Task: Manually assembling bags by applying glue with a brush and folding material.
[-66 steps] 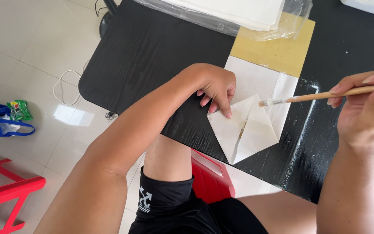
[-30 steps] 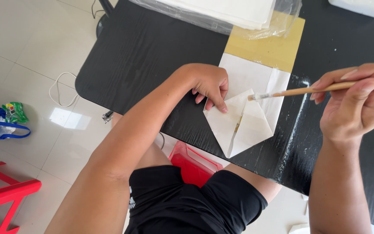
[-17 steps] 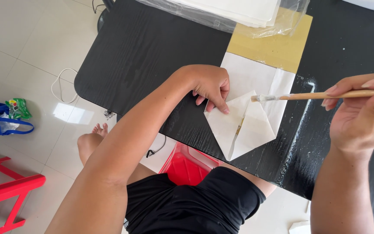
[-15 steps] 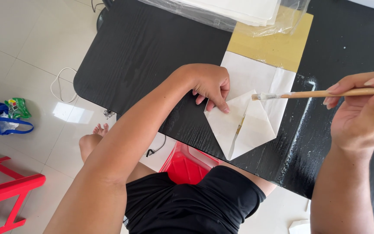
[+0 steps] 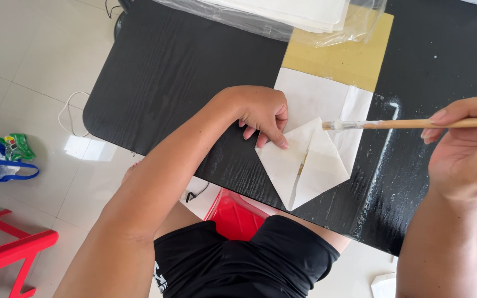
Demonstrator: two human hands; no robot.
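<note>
clear plastic package (image 5: 282, 14) of white sheets, table's far edge

Brush (image 5: 409, 124) handle and right hand (image 5: 467, 157) cut off at 3 o'clock; plastic-wrapped paper stack (image 5: 282, 14) cropped at 12 o'clock; fingertips hidden beneath left hand (image 5: 260, 113).

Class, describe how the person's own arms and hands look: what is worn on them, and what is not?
Both forearms are bare, with no sleeves in view. The left hand and right hand wear no gloves, and no rings, watch or bracelets show. The fingernails are short and unpainted.
</note>
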